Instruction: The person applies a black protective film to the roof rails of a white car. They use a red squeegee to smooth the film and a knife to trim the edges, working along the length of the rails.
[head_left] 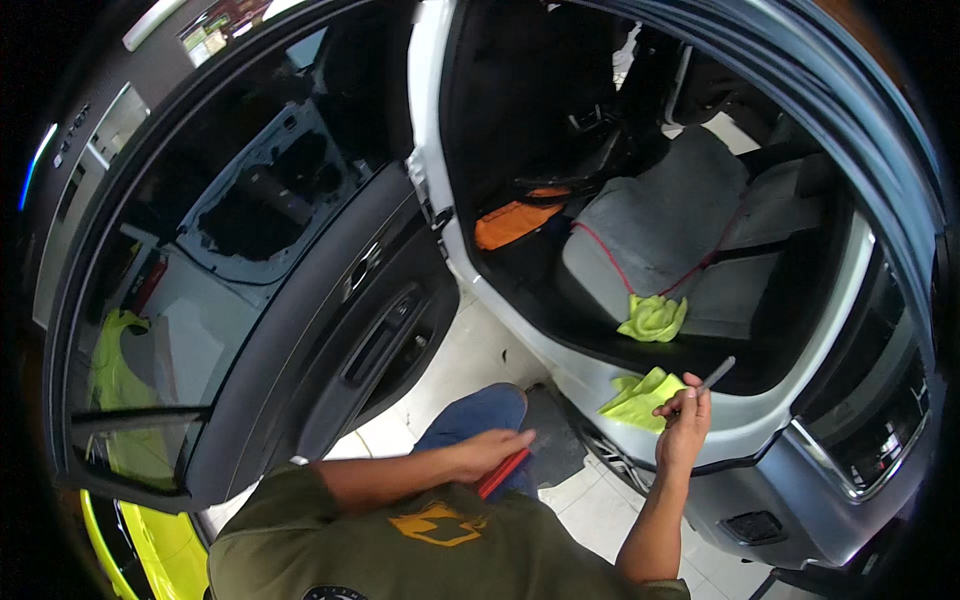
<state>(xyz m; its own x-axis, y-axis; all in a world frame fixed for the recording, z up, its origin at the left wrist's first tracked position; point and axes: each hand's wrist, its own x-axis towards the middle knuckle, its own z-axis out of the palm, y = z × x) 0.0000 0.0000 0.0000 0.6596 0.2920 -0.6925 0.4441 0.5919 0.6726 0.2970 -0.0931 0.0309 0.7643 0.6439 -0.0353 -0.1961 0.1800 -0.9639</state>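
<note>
My right hand (685,413) is closed round a short, slim grey stick-shaped tool (718,375), beside the rear door opening of a silver-grey car. Right next to that hand, a yellow-green cloth (632,400) lies on the painted door sill; whether the fingers touch it I cannot tell. Close to my body, my left hand (495,453) is closed on a flat red strip-like object (503,473), partly hidden by the hand. A second crumpled yellow-green cloth (653,318) sits on the front edge of the grey rear seat (735,295).
An open car door (335,330) with a dark inner panel stands to my left. A grey cover with red edging (655,215) drapes over the seat. Further inside is an orange item (515,220). White tiles (600,510) cover the floor; a bright yellow-green car (160,545) is at lower left.
</note>
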